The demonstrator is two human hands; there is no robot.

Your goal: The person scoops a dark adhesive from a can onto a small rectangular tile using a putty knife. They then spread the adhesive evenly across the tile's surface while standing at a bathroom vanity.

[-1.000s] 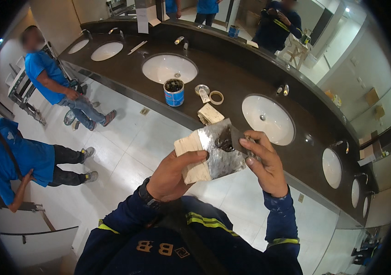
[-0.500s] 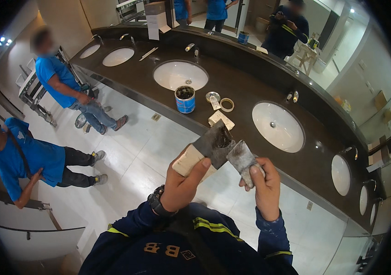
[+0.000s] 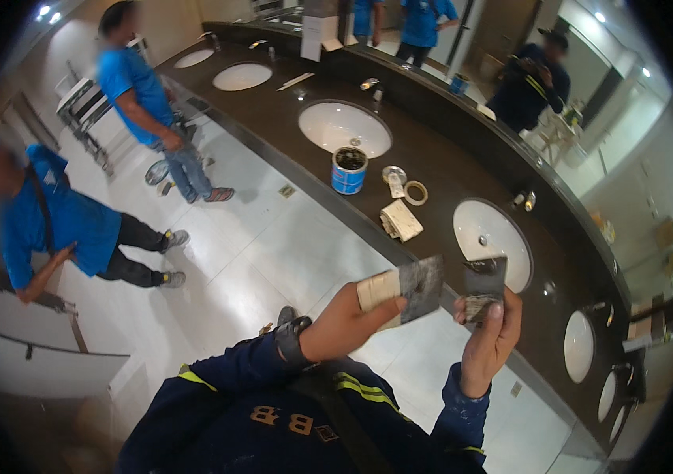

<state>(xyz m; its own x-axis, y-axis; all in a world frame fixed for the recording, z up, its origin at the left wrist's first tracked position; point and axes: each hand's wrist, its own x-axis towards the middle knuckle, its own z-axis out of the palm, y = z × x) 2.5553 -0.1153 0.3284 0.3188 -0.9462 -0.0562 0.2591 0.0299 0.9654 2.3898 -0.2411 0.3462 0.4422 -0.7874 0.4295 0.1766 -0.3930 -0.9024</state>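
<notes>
My left hand point(image 3: 336, 322) is closed round the cream-coloured grip of a broad flat scraper point(image 3: 422, 289), whose grey blade is smeared and points right. My right hand point(image 3: 492, 340) pinches a smaller dark scraper point(image 3: 485, 276) upright, its lower part streaked with pale residue. A short gap separates the two blades. Both hands are in front of the dark counter point(image 3: 431, 162). On its near edge stand an open blue can point(image 3: 348, 175) with dark stuff inside, a roll of tape point(image 3: 415, 193), a cream block-like bundle point(image 3: 401, 221) and a small round silvery piece point(image 3: 394, 175).
Several white basins point(image 3: 344, 130) are set along the counter beneath a long mirror. Two people in blue shirts stand on the left, one near point(image 3: 76, 213) and one farther off point(image 3: 135, 95). Pale floor tiles point(image 3: 250, 261) run below the counter's front edge.
My hands have shifted right, and the blades, close together or touching before, are now apart. The smaller scraper has turned more upright; the larger one has tilted round to the right. The view has swung.
</notes>
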